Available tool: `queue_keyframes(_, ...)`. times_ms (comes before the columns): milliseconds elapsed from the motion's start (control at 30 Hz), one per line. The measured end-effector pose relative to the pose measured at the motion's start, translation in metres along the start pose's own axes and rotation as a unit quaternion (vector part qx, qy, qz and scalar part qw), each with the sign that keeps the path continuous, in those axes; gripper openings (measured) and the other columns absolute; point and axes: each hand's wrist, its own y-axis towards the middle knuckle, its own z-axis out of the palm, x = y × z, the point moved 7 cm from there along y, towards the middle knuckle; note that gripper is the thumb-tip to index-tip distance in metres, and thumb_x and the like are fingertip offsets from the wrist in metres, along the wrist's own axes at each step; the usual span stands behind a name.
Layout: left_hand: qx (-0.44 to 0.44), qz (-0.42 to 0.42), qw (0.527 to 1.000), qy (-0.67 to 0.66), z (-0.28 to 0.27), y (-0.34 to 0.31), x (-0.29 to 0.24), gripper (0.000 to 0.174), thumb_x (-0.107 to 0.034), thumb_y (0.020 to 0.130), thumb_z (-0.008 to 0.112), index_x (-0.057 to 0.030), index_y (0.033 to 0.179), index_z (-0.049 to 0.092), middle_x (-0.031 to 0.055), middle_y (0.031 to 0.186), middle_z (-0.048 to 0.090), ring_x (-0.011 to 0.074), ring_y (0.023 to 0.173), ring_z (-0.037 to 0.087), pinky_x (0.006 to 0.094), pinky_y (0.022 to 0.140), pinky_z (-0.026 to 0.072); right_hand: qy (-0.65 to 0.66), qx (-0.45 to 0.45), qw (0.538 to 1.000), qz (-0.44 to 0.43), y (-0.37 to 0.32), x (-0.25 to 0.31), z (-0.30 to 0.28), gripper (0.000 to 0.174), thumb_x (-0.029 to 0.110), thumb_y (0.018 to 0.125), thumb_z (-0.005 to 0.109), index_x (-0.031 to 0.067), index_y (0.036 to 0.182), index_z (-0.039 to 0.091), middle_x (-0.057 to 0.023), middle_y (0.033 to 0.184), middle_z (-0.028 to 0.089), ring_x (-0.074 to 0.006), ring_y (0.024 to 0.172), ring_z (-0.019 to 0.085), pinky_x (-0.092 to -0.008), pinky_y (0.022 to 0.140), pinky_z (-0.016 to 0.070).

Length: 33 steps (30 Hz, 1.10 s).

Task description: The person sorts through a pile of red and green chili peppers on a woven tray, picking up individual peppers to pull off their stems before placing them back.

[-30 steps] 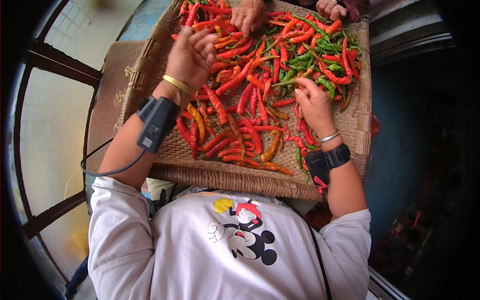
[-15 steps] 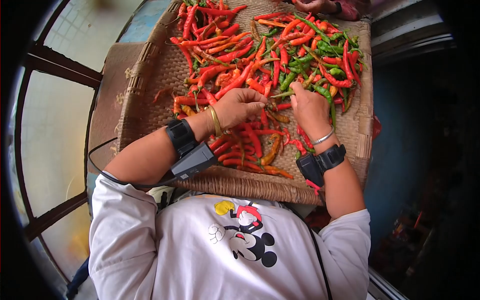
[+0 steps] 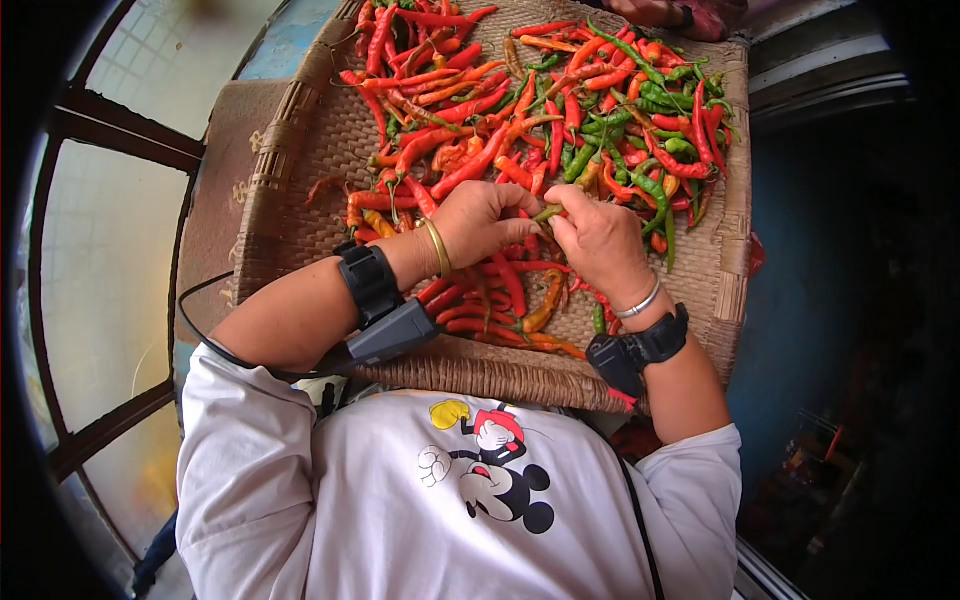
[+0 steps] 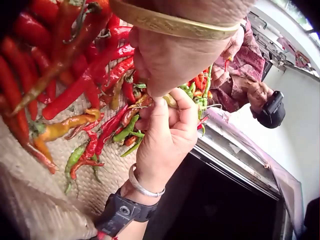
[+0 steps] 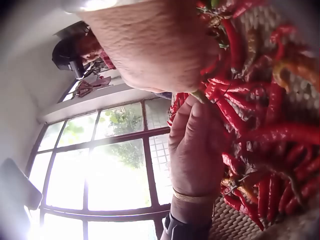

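Note:
A yellowish-green chili pepper (image 3: 547,213) is held between my two hands above the middle of a woven basket tray (image 3: 690,300). My left hand (image 3: 475,225) pinches one end with thumb and fingertips. From the other side my right hand (image 3: 605,245) grips the same pepper, so most of it hides behind fingers. In the right wrist view a short green piece of the chili pepper (image 5: 199,95) shows at the left fingertips. Red chili peppers (image 3: 510,285) lie below the hands, and green chili peppers (image 3: 670,98) are mixed with red ones beyond the right hand.
Another person's forearm (image 3: 650,12) reaches over the tray's far right corner. The tray's raised rim (image 3: 470,365) runs close to my shirt (image 3: 400,480). Windows (image 3: 105,280) stand at the left, and a cable (image 3: 195,290) trails from my left wrist camera.
My left hand came down from the far left to the middle and met the right hand at the pepper. My right hand drew slightly nearer. The other person's hands pulled back.

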Motion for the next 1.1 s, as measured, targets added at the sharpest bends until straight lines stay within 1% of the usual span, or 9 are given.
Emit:
queue_keyframes(267, 0.047, 0.039, 0.997, 0.047, 0.002, 0.002, -0.005, 0.016, -0.019, 0.08, 0.061, -0.0027, 0.083, 0.062, 0.0026, 0.061, 0.057, 0.0096, 0.057, 0.053, 0.025, 0.055, 0.0442, 0.041, 0.013, 0.998, -0.038, 0.0, 0.007, -0.001, 0.026, 0.008, 0.073, 0.058, 0.0126, 0.098, 0.054, -0.0115, 0.066, 0.058, -0.0293, 0.062, 0.059, -0.0366, 0.054, 0.0466)
queue_keyframes(333, 0.119, -0.017, 0.987, -0.106, 0.007, 0.001, -0.004, 0.016, -0.018, 0.085, 0.057, -0.0031, 0.086, 0.06, -0.003, 0.062, 0.051, 0.0018, 0.057, 0.043, 0.0187, 0.05, 0.0368, 0.021, -0.01, 0.998, -0.051, 0.001, 0.004, -0.002, 0.023, 0.007, 0.072, 0.058, 0.0118, 0.094, 0.054, -0.0108, 0.066, 0.058, -0.0285, 0.061, 0.059, -0.0368, 0.052, 0.0461)
queue_keyframes(433, 0.078, -0.055, 0.975, -0.2, 0.0, -0.002, -0.013, 0.016, -0.02, 0.087, 0.054, -0.0044, 0.087, 0.06, -0.0027, 0.065, 0.052, 0.0022, 0.056, 0.043, 0.0175, 0.05, 0.0357, 0.038, -0.082, 0.994, -0.064, 0.0, 0.002, -0.012, 0.017, 0.007, 0.073, 0.058, 0.0103, 0.089, 0.055, -0.0095, 0.065, 0.058, -0.0253, 0.059, 0.059, -0.0351, 0.05, 0.0454)
queue_keyframes(500, 0.021, -0.019, 0.973, -0.227, -0.003, 0.004, -0.007, 0.015, -0.016, 0.085, 0.056, -0.0039, 0.094, 0.058, -0.003, 0.069, 0.052, 0.0036, 0.056, 0.045, 0.0187, 0.051, 0.0381, 0.076, -0.132, 0.986, -0.068, 0.001, 0.001, -0.02, 0.016, 0.007, 0.074, 0.059, 0.0096, 0.089, 0.057, -0.009, 0.064, 0.057, -0.0227, 0.058, 0.059, -0.0333, 0.05, 0.0451)
queue_keyframes(567, -0.078, 0.21, 0.974, 0.037, -0.014, 0.0, -0.031, 0.022, -0.01, 0.081, 0.059, -0.004, 0.101, 0.056, -0.0034, 0.07, 0.051, 0.0053, 0.056, 0.045, 0.0201, 0.052, 0.0409, 0.317, -0.077, 0.944, 0.053, -0.001, -0.016, -0.009, 0.012, 0.01, 0.078, 0.06, 0.0075, 0.09, 0.06, -0.0046, 0.062, 0.057, -0.0135, 0.054, 0.056, -0.0277, 0.048, 0.0433)
queue_keyframes(600, -0.085, 0.225, 0.968, 0.072, -0.015, -0.004, -0.039, 0.027, -0.009, 0.076, 0.063, -0.0039, 0.102, 0.057, 0.0068, 0.075, 0.059, 0.0202, 0.068, 0.058, 0.0286, 0.065, 0.0466, 0.397, -0.041, 0.911, 0.108, -0.003, -0.015, -0.007, 0.015, 0.016, 0.084, 0.056, 0.0047, 0.093, 0.06, -0.0005, 0.061, 0.055, -0.0062, 0.053, 0.052, -0.0216, 0.048, 0.0414)
queue_keyframes(700, 0.017, 0.098, 0.995, -0.006, -0.003, -0.002, -0.025, 0.027, -0.01, 0.075, 0.064, -0.0035, 0.1, 0.058, 0.0085, 0.075, 0.061, 0.0216, 0.07, 0.06, 0.0302, 0.066, 0.0473, 0.487, 0.014, 0.854, 0.18, -0.007, -0.018, 0.002, 0.025, 0.025, 0.088, 0.05, 0.0017, 0.094, 0.059, -0.002, 0.062, 0.055, -0.0059, 0.052, 0.049, -0.0179, 0.049, 0.0399)
queue_keyframes(1033, 0.024, 0.133, 0.983, 0.128, -0.005, -0.001, -0.03, 0.016, -0.016, 0.075, 0.064, -0.0033, 0.084, 0.062, 0.0131, 0.071, 0.06, 0.0248, 0.063, 0.058, 0.0322, 0.058, 0.0448, 0.661, 0.031, 0.72, 0.211, -0.01, -0.025, 0.017, 0.032, 0.029, 0.09, 0.045, 0.0, 0.101, 0.054, -0.0039, 0.061, 0.056, -0.0078, 0.049, 0.048, -0.0187, 0.048, 0.0403)
queue_keyframes(1100, 0.099, 0.051, 0.989, 0.095, 0.003, 0.0, -0.02, 0.015, -0.013, 0.078, 0.063, 0.0003, 0.084, 0.06, 0.0054, 0.066, 0.057, 0.009, 0.061, 0.052, 0.0252, 0.057, 0.0441, 0.632, -0.022, 0.739, 0.23, -0.009, -0.033, 0.014, 0.033, 0.03, 0.09, 0.046, -0.0002, 0.1, 0.055, -0.003, 0.063, 0.056, -0.0053, 0.051, 0.048, -0.0177, 0.047, 0.0392)
